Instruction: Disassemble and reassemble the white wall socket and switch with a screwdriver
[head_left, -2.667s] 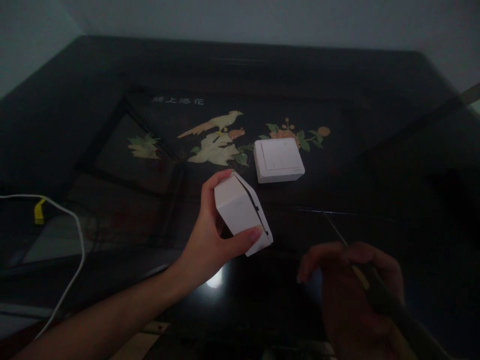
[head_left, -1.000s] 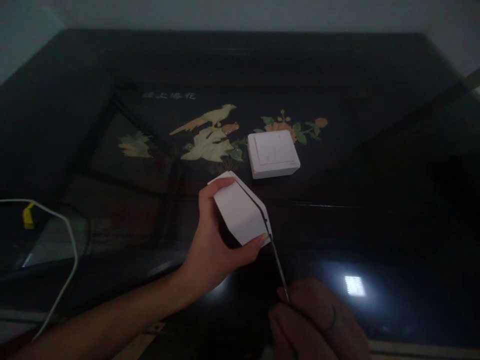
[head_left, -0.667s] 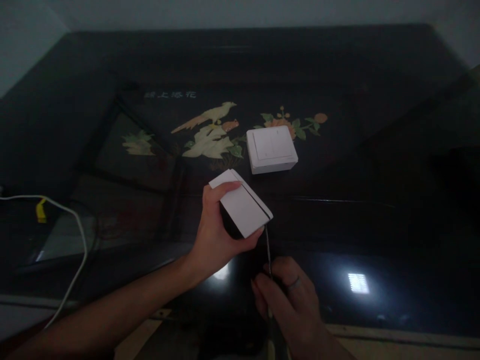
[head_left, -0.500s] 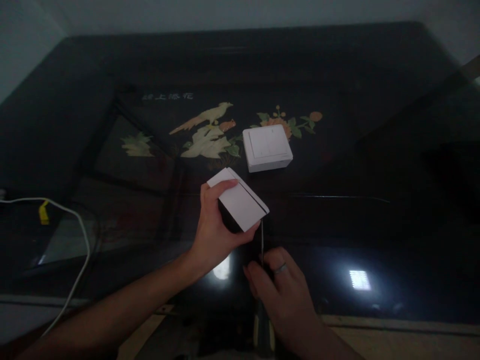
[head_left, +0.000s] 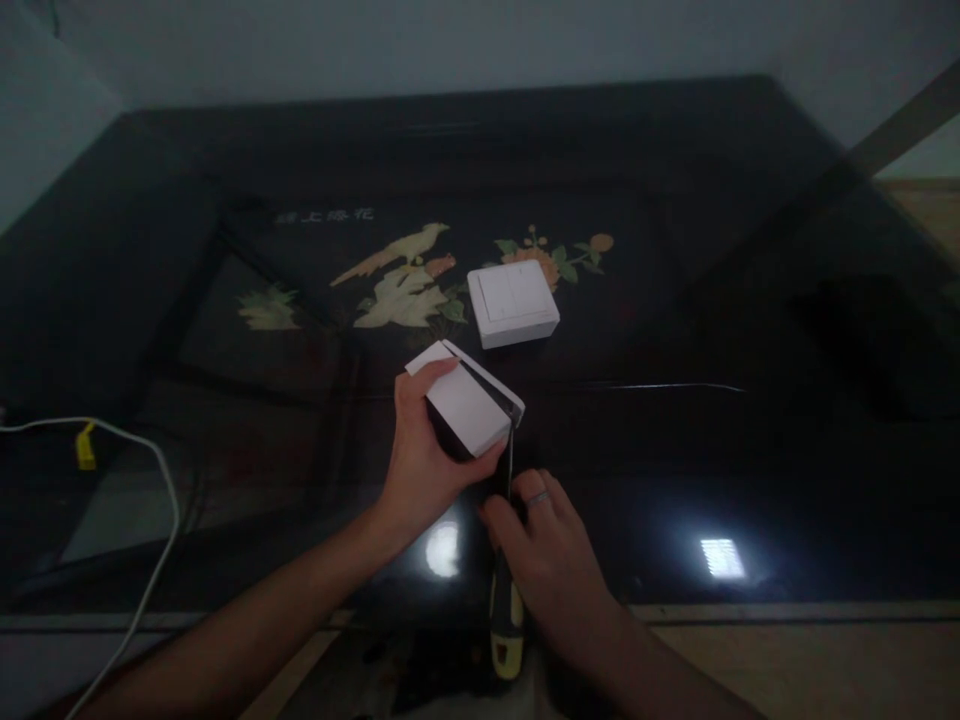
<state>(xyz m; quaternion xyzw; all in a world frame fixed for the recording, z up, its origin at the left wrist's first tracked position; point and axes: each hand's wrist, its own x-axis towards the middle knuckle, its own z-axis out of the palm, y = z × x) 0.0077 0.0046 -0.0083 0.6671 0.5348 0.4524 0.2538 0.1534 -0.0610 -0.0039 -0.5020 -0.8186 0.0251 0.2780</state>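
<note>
My left hand [head_left: 427, 455] grips a white switch box [head_left: 466, 405], tilted above the dark table, thumb across its side and fingers beneath. Along one edge the white front plate [head_left: 491, 378] stands away from the box, leaving a dark wedge-shaped gap, wider at the near corner. In my right hand [head_left: 551, 550], wearing a ring, is a screwdriver [head_left: 508, 630] with a black and yellow handle. Its thin shaft points up to that near corner, and the tip is lodged in or against the gap. Some of the handle is hidden by my fingers.
A second white wall switch [head_left: 516, 303] lies on the glossy black table [head_left: 675, 450], beyond my hands. A white cable [head_left: 169, 490] with a yellow tag [head_left: 85, 447] runs along the left. The table's front edge is close to my forearms.
The slit between the front plate and the box has widened into a gap at the near corner. My right hand and the screwdriver have moved slightly up and left; the view has shifted a little.
</note>
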